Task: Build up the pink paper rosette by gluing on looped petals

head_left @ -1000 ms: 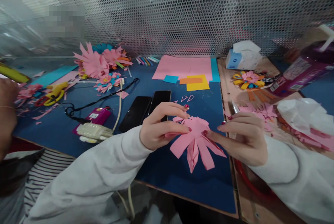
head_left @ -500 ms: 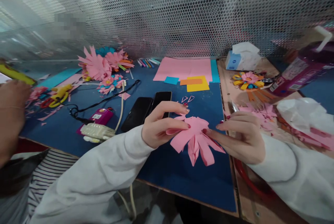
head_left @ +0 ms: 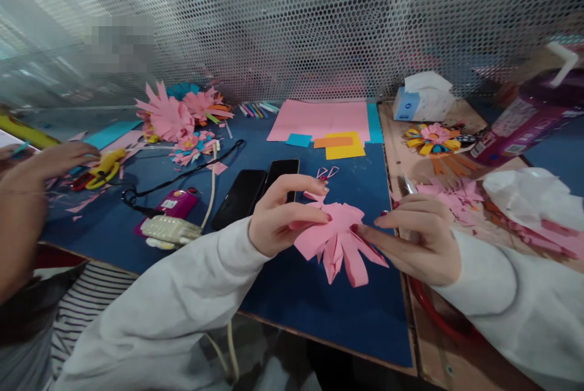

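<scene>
A pink paper flower (head_left: 343, 234) with looped petals is held above the blue table mat (head_left: 292, 312). My left hand (head_left: 285, 211) pinches its left side between thumb and fingers. On the flower's right side, my right hand (head_left: 417, 236) has its fingertips closed on a petal near the centre. Two small pink paper loops (head_left: 328, 172) lie just beyond the flower. Two black phones (head_left: 240, 198) rest side by side, partly behind my left hand.
Finished paper flowers (head_left: 168, 114) and markers (head_left: 258, 110) lie at the back. Pink sheets (head_left: 319, 118) are by the mesh wall. A purple bottle (head_left: 520, 117), tissue box (head_left: 422, 99) and scraps stand right. Another person's hand (head_left: 68, 157) is at the left.
The flower and both my hands have shifted slightly, with the left petals turned a little. At the left, the other person's hand has moved right, over the scraps near the yellow tool.
</scene>
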